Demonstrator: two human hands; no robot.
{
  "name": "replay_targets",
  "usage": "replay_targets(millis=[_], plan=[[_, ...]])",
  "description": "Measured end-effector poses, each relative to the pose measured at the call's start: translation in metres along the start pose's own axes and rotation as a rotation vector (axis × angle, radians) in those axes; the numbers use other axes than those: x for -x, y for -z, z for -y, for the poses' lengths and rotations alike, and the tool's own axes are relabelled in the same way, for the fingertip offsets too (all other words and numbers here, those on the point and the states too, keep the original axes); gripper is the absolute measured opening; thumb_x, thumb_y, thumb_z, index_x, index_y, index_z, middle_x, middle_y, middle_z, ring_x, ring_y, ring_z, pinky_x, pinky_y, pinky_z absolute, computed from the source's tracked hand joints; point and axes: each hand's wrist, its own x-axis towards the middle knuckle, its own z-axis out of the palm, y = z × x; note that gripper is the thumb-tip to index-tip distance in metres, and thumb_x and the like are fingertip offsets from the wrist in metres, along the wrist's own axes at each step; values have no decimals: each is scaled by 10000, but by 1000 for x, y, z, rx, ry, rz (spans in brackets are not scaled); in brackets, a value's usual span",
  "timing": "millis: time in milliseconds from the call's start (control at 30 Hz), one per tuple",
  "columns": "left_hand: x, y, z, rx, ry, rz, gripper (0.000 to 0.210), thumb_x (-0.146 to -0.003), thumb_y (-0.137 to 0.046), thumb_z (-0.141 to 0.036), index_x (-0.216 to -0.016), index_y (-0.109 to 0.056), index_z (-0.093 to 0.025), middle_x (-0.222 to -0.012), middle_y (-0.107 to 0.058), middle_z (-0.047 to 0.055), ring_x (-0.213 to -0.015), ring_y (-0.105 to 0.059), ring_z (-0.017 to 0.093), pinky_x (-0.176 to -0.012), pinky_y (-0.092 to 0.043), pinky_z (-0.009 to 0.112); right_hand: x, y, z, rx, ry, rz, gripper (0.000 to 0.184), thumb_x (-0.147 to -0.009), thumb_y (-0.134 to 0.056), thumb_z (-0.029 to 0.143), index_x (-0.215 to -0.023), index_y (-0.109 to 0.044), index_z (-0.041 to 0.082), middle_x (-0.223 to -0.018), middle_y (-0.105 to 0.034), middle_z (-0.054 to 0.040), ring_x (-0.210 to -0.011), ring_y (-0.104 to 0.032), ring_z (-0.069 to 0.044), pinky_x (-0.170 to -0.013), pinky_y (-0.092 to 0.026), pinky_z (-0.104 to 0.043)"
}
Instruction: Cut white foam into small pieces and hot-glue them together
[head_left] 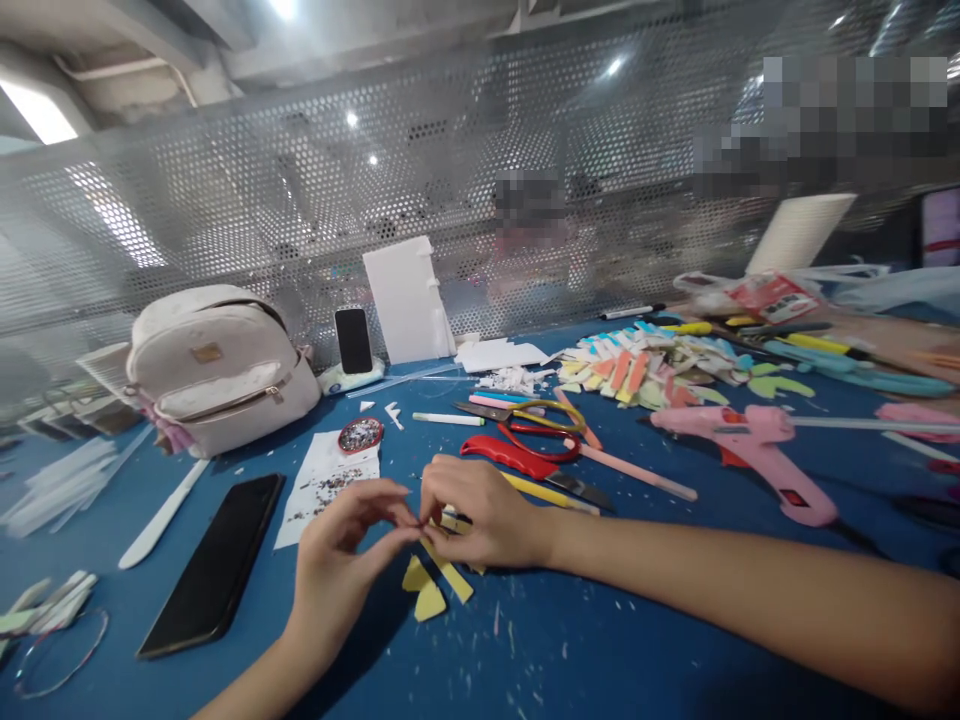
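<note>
My left hand (349, 540) and my right hand (480, 510) meet fingertip to fingertip over the blue table. Both are closed in a pinch, and whatever sits between the fingertips is too small to make out. Just under them lie a yellow strip (452, 572) and a yellow cut-out piece (429, 602). Beyond my left hand, a white paper (306, 490) carries scattered small beads and a round red-rimmed dish (360, 435) of beads. Past my right hand are a red-handled cutter (510, 455) and scissors (551, 415) with yellow handles.
A pink glue gun (780, 450) lies at right, near a heap of coloured cut pieces (637, 365). To the left are a black phone (214, 565), a white plastic knife (161, 520) and a pale backpack (221, 370). A perforated metal screen (450, 200) closes off the back.
</note>
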Motion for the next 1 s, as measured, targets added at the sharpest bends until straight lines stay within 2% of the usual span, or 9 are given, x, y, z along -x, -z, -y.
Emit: replay_targets(millis=[133, 233, 333, 433, 500, 600, 700, 833, 1000], plan=[[-6, -5, -5, 42, 115, -25, 259, -768, -755, -175, -988, -637, -242, -654, -700, -65, -609, -686, 109, -645, -561, 193, 1, 1, 1, -52, -37, -31, 109, -825, -592, 136, -795, -507, 199, -728, -554, 14, -705, -505, -144, -660, -387, -261], [-16, -6, -8, -81, 77, -48, 83, -746, -761, -194, -785, -693, -222, -629, -696, -50, -589, -651, 105, -602, -517, 185, 0, 4, 3, -90, -143, -57, 111, -788, -590, 116, -800, -519, 199, -742, -551, 15, -717, -505, -145, -653, -390, -250], [-27, -6, -12, -148, 22, -56, 112, -732, -769, -189, -641, -710, -216, -629, -697, -30, -604, -616, 105, -597, -474, 193, 0, 8, 3, -177, -261, -72, 47, -829, -554, 156, -836, -536, 199, -783, -563, 6, -734, -503, -149, -658, -401, -248], [-37, -7, -17, -149, -23, -38, 115, -743, -764, -205, -638, -720, -225, -696, -715, -9, -694, -638, 136, -656, -472, 231, 0, 10, 2, -281, -306, -89, 104, -914, -455, 201, -861, -543, 193, -806, -566, -5, -773, -530, -156, -690, -423, -258], [-43, -7, -18, -159, -55, -17, 116, -745, -768, -227, -637, -723, -224, -839, -730, 21, -822, -653, 168, -699, -472, 252, 0, 10, 0, -309, -312, -108, 163, -949, -406, 221, -877, -547, 186, -809, -564, -10, -775, -549, -154, -685, -431, -256], [-49, -7, -17, -177, -80, -2, 133, -754, -770, -247, -635, -716, -219, -990, -698, 50, -966, -635, 202, -742, -476, 268, -1, 8, -1, -311, -327, -132, 124, -938, -466, 243, -895, -567, 184, -816, -575, -5, -748, -550, -145, -643, -421, -239], [-50, -7, -14, -178, -79, -8, 141, -775, -754, -254, -649, -706, -216, -983, -677, 55, -980, -630, 208, -771, -484, 286, -1, 7, -2, -294, -349, -165, 77, -908, -548, 241, -887, -595, 184, -798, -579, 4, -728, -538, -140, -618, -407, -231], [-45, -6, -12, -179, -82, -9, 145, -775, -751, -270, -654, -700, -209, -943, -682, 60, -987, -628, 222, -808, -488, 313, -1, 8, -1, -284, -364, -204, 95, -919, -561, 239, -874, -617, 177, -804, -606, 1, -722, -551, -134, -617, -407, -230], [-35, -4, -7, -208, -31, 22, 136, -780, -746, -267, -664, -707, -208, -953, -685, 61, -968, -640, 219, -850, -483, 338, -2, 9, -1, -261, -360, -172, 34, -882, -632, 194, -855, -646, 179, -786, -619, 6, -740, -556, -136, -613, -393, -228]])
